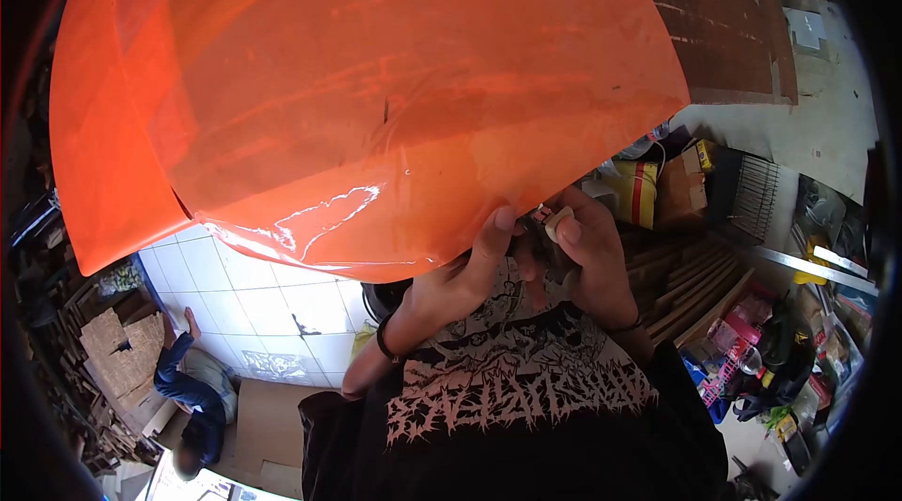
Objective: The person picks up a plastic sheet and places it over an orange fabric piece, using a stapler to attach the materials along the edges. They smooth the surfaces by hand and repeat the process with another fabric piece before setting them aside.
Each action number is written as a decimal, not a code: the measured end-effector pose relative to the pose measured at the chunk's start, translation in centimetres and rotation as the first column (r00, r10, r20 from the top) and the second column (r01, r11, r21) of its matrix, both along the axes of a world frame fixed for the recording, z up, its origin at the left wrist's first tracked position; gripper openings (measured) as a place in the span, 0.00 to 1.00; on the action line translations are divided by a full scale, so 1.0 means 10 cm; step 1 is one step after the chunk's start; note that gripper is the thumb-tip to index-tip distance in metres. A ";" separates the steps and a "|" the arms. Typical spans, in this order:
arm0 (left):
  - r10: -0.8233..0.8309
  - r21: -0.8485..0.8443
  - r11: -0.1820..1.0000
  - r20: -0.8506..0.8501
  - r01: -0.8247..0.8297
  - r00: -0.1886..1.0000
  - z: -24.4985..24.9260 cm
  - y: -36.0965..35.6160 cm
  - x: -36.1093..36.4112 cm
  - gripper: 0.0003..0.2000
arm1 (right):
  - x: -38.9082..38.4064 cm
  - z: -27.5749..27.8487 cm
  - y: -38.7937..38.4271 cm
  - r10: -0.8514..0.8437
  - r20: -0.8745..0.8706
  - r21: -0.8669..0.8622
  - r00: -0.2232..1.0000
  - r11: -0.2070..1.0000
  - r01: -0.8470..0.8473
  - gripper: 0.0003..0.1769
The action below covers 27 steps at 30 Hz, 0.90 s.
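Note:
A large, glossy, see-through orange plastic sheet [423, 125] fills the upper part of the head view, its lower edge curving down toward me. At that edge my left hand [467, 276] is closed, its thumb pressed on the plastic and its fingers curled behind. Just to its right, my right hand [594, 262] pinches a small pale object [556, 219] between thumb and fingers, close against the sheet's edge. The object's kind is too small to make out. A brown panel [719, 22] shows beyond the sheet at the upper right.
Another person [202, 388] sits low on the left near white floor tiles [272, 313] and cardboard [268, 421]. Stacked wood pieces [122, 355] line the far left. On the right are wooden strips [691, 280], a wire rack [754, 198], a yellow box [637, 193] and mixed clutter [770, 351].

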State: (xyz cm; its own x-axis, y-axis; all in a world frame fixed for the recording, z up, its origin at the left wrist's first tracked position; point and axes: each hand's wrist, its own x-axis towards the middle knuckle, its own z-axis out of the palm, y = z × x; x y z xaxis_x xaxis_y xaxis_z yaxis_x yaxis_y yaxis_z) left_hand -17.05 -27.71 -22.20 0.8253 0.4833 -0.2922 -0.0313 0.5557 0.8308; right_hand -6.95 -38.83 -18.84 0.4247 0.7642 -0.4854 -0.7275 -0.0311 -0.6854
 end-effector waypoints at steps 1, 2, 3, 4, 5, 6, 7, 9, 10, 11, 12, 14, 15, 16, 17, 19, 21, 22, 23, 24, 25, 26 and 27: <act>-0.015 -0.051 0.999 0.026 0.017 1.000 0.00 0.00 0.00 0.10 | -0.01 0.00 0.01 -0.014 0.013 0.000 1.000 1.000 0.014 0.19; -0.018 -0.056 0.998 0.027 0.020 0.999 -0.01 0.00 0.00 0.10 | -0.01 0.01 0.02 -0.012 0.021 -0.011 1.000 1.000 0.013 0.19; -0.022 -0.060 0.998 0.028 0.024 0.999 -0.01 0.00 0.00 0.10 | 0.00 0.02 0.03 -0.011 0.028 -0.021 1.000 1.000 0.012 0.19; -0.025 -0.064 0.998 0.029 0.027 0.999 -0.01 0.00 0.01 0.09 | 0.00 0.03 0.04 -0.009 0.036 -0.031 0.999 0.999 0.010 0.18; -0.023 -0.062 0.998 0.040 0.025 0.999 -0.01 0.00 0.02 0.09 | -0.01 0.02 0.05 -0.022 0.036 -0.023 0.999 0.999 0.023 0.18; -0.020 -0.060 0.998 0.050 0.023 0.999 0.00 0.00 0.03 0.09 | -0.01 0.01 0.06 -0.034 0.035 -0.014 0.999 0.999 0.034 0.18; -0.015 -0.058 0.998 0.060 0.019 0.998 0.00 0.00 0.04 0.09 | -0.02 0.00 0.06 -0.044 0.034 -0.005 0.998 0.999 0.045 0.18; -0.022 -0.035 0.999 0.062 0.024 0.998 -0.01 0.00 0.03 0.09 | -0.02 -0.02 0.06 -0.038 0.050 -0.011 0.998 0.999 0.038 0.17; -0.026 -0.023 0.999 0.064 0.027 0.998 -0.02 0.00 0.03 0.09 | -0.01 -0.02 0.06 -0.035 0.058 -0.013 0.998 0.999 0.036 0.17; -0.041 -0.033 0.999 0.064 0.043 0.997 -0.02 0.01 0.03 0.09 | -0.01 -0.02 0.07 -0.035 0.067 -0.013 0.997 0.999 0.036 0.17; -0.057 -0.042 0.997 0.065 0.060 0.996 0.00 0.03 0.03 0.09 | -0.01 0.00 0.08 -0.035 0.076 -0.014 0.996 0.999 0.036 0.17; -0.076 -0.033 0.996 0.068 0.079 0.995 0.01 0.04 0.03 0.09 | -0.01 0.00 0.09 -0.034 0.089 -0.019 0.995 0.999 0.035 0.17; -0.080 -0.014 0.997 0.071 0.081 0.994 0.01 0.04 0.04 0.10 | -0.01 -0.01 0.09 -0.032 0.093 -0.024 0.995 0.999 0.034 0.17; -0.084 0.006 0.997 0.074 0.083 0.994 0.01 0.05 0.04 0.10 | -0.01 -0.01 0.09 -0.030 0.098 -0.028 0.995 0.999 0.033 0.17; -0.081 0.019 0.997 0.079 0.079 0.994 0.01 0.05 0.04 0.10 | -0.01 -0.01 0.09 -0.029 0.099 -0.029 0.995 0.999 0.032 0.17; -0.075 0.045 0.996 0.090 0.071 0.993 0.00 0.04 0.05 0.09 | -0.01 -0.01 0.09 -0.026 0.102 -0.031 0.994 0.999 0.029 0.17; -0.084 0.067 0.995 0.102 0.077 0.991 -0.01 0.05 0.05 0.09 | -0.01 -0.02 0.09 -0.027 0.102 -0.024 0.994 0.999 0.030 0.18; -0.088 0.078 0.994 0.109 0.080 0.990 -0.02 0.05 0.04 0.09 | -0.01 -0.02 0.09 -0.028 0.102 -0.020 0.994 0.999 0.030 0.18; -0.096 0.080 0.993 0.104 0.088 0.990 -0.01 0.06 0.05 0.09 | -0.01 -0.02 0.09 -0.030 0.108 -0.025 0.994 0.999 0.033 0.19; -0.104 0.082 0.992 0.099 0.096 0.990 0.01 0.07 0.05 0.09 | -0.02 -0.02 0.09 -0.032 0.115 -0.029 0.993 0.999 0.036 0.19; -0.112 0.084 0.991 0.094 0.104 0.989 0.02 0.08 0.05 0.09 | -0.02 -0.01 0.10 -0.034 0.121 -0.033 0.992 0.999 0.039 0.19; -0.110 0.087 0.991 0.097 0.101 0.989 0.02 0.08 0.05 0.09 | -0.02 -0.02 0.09 -0.040 0.127 -0.034 0.991 0.998 0.045 0.19; -0.108 0.090 0.991 0.101 0.099 0.989 0.01 0.08 0.05 0.09 | -0.03 -0.03 0.09 -0.046 0.133 -0.034 0.990 0.998 0.051 0.19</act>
